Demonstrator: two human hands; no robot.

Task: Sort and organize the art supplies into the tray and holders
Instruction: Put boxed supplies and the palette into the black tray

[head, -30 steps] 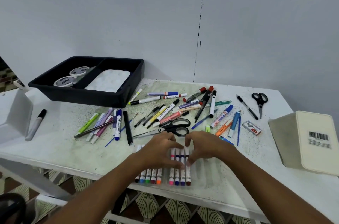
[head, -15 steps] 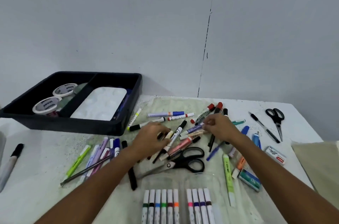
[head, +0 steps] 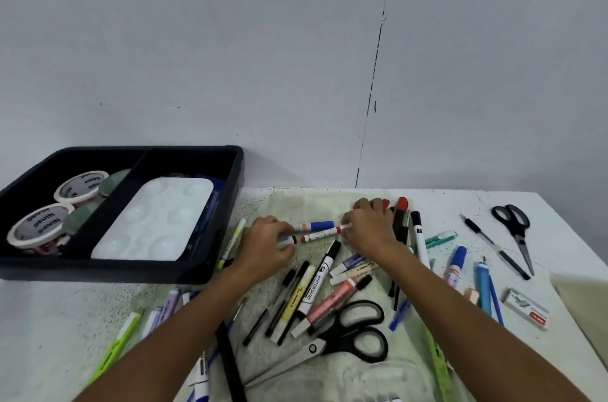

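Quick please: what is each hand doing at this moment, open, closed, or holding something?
Left hand: fingers curled round the ends of the blue-capped marker and the red-capped marker.
Right hand: pinches the red-capped marker's other end.

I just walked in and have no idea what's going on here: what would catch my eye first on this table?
First the two hands at the middle: the left hand and the right hand hold thin markers between them, above a loose heap of pens. Next, the big black-handled scissors lie nearest the camera. At far left a black tray holds tape rolls and a white paint palette.
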